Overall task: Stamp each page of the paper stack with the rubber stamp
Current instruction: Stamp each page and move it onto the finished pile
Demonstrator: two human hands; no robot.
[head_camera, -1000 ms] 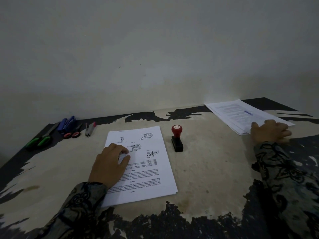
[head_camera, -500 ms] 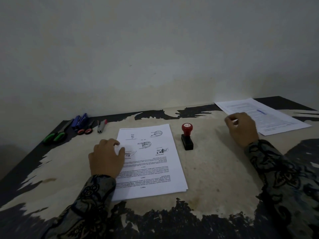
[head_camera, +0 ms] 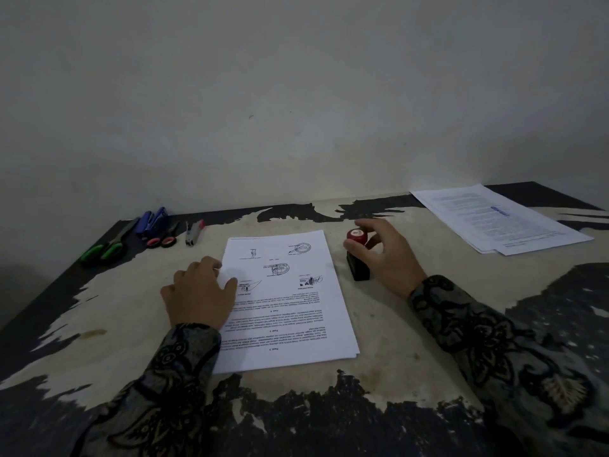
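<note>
Right hand (head_camera: 385,255), centre right of frame: fingers curled round red knob of stamp (head_camera: 357,255), standing upright on table (head_camera: 412,324) just right of stack (head_camera: 283,298). Left hand (head_camera: 199,293): resting flat, fingers relaxed, on stack's left edge at frame centre. Second pile (head_camera: 497,219) upper right. Scissors (head_camera: 105,247) upper left.

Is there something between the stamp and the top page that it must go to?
Nothing visible. The right hand holds the stamp, and only bare table lies between it and the stack.
</note>
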